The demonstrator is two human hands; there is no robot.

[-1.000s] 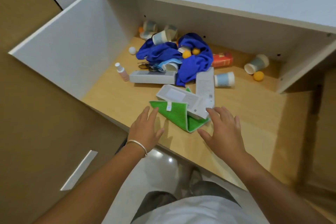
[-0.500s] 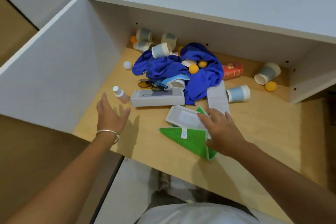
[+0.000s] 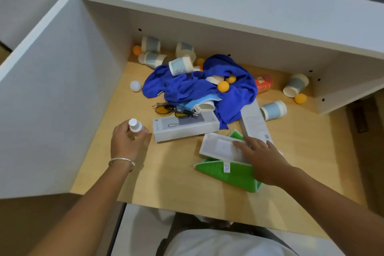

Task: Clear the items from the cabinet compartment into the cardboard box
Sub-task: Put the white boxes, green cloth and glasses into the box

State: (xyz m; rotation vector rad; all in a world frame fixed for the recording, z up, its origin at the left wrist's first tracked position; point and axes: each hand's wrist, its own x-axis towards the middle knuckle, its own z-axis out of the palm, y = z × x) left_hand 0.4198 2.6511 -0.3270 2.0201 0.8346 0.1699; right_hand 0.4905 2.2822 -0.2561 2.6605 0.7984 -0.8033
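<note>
Here, left hand (image 3: pixel 126 143) fingers wrap the small bottle (image 3: pixel 134 127); right hand (image 3: pixel 262 161) fingers lie spread on the white box (image 3: pixel 222 148).

My left hand (image 3: pixel 126 143) curls shut in a grip; my right hand (image 3: pixel 262 159) reaches forward, fingers spread flat.

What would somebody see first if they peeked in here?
Probably the crumpled bright blue cloth heaped in the middle of the cabinet compartment, with orange ping-pong balls and paper cups tumbled on and around it. Next, the green cleaning cloth near the front edge under a white box that the right hand presses on, and the left hand wrapped around a small white-capped bottle.
</note>
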